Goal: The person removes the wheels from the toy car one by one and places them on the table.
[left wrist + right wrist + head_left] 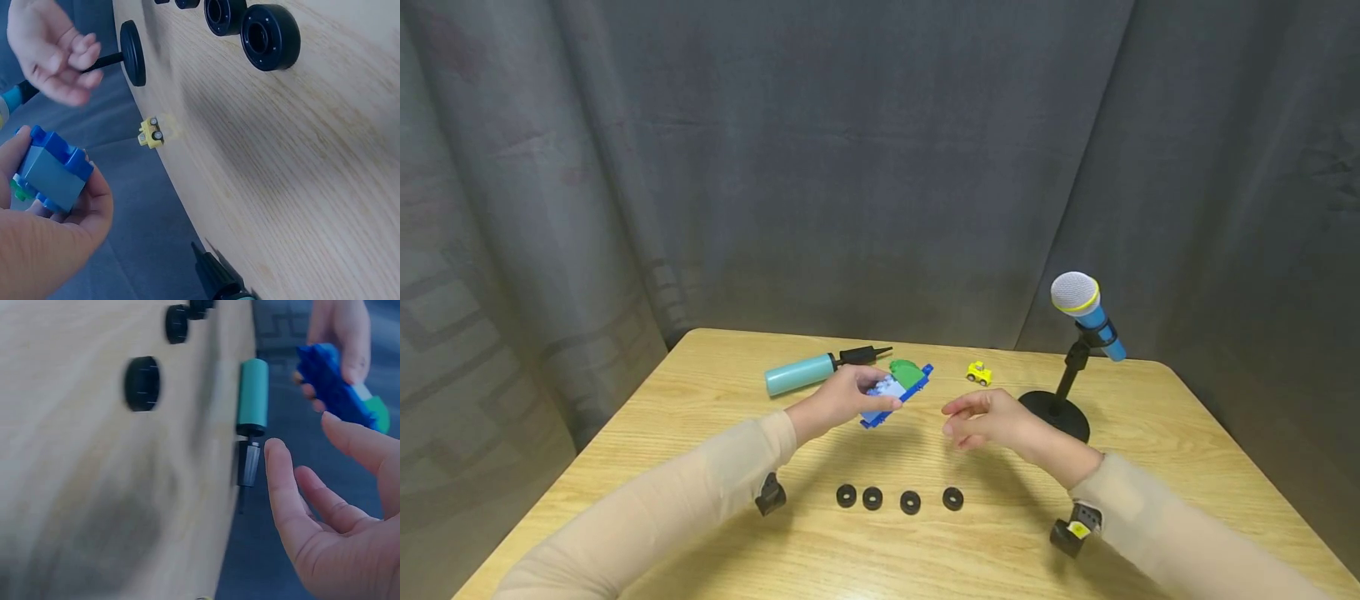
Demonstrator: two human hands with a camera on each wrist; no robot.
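Note:
My left hand [848,393] grips a toy vehicle body built of blocks [891,393], with a blue base, light blue blocks and a green piece, tilted above the table. In the left wrist view the block vehicle [53,169] sits between thumb and fingers, one blue end facing the camera. My right hand [992,419] hovers to the right of it with nothing in its grasp; its fingers [284,481] are spread and loosely bent in the right wrist view. Several black toy wheels [910,502] lie in a row on the near part of the table.
A teal hand pump [801,374] with a black nozzle lies behind the left hand. A small yellow toy car [979,372] stands farther back. At the right, a blue toy microphone [1086,304] is held on a black stand [1055,414]. Grey curtains hang behind the wooden table [722,467].

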